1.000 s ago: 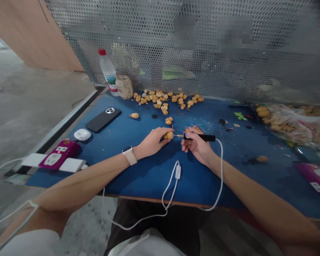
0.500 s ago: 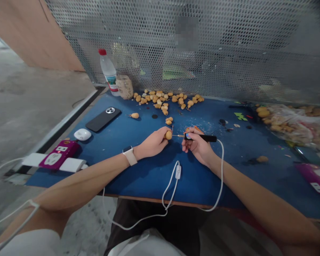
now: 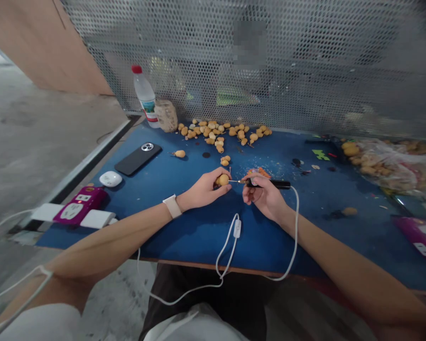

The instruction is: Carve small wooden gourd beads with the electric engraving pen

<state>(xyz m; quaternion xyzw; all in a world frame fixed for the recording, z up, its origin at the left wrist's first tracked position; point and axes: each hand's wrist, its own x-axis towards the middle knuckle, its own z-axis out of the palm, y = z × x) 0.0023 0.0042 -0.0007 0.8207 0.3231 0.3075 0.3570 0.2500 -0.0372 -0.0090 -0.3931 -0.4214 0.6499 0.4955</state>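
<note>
2 pinches: left hand (image 3: 202, 191) fingers (image 3: 213, 182) on gourd (image 3: 223, 180), right hand (image 3: 264, 198) fingers (image 3: 252, 179) on black pen (image 3: 274, 184).

At the counter's (image 3: 184, 241) middle, the left hand (image 3: 202, 192) hides part of a small gourd (image 3: 223, 180); shapes (image 3: 237, 98) blur behind the perforated screen (image 3: 305, 61) beyond it.

Soft, fairly dim indoor light spreads evenly across the scene, with no clear source in view. The blue table (image 3: 199, 241) looks muted, and the left hand (image 3: 202, 192) and right hand (image 3: 264, 199) cast only faint, diffuse shadows on it. A blocky pixelated patch (image 3: 249, 42) blurs part of the perforated metal screen (image 3: 323, 61) at upper middle. Wide-angle distortion bends the table's edges toward the frame's sides, while the upper right corner darkens and softens. The concrete floor (image 3: 39, 151) at left looks pale and slightly hazy.
</note>
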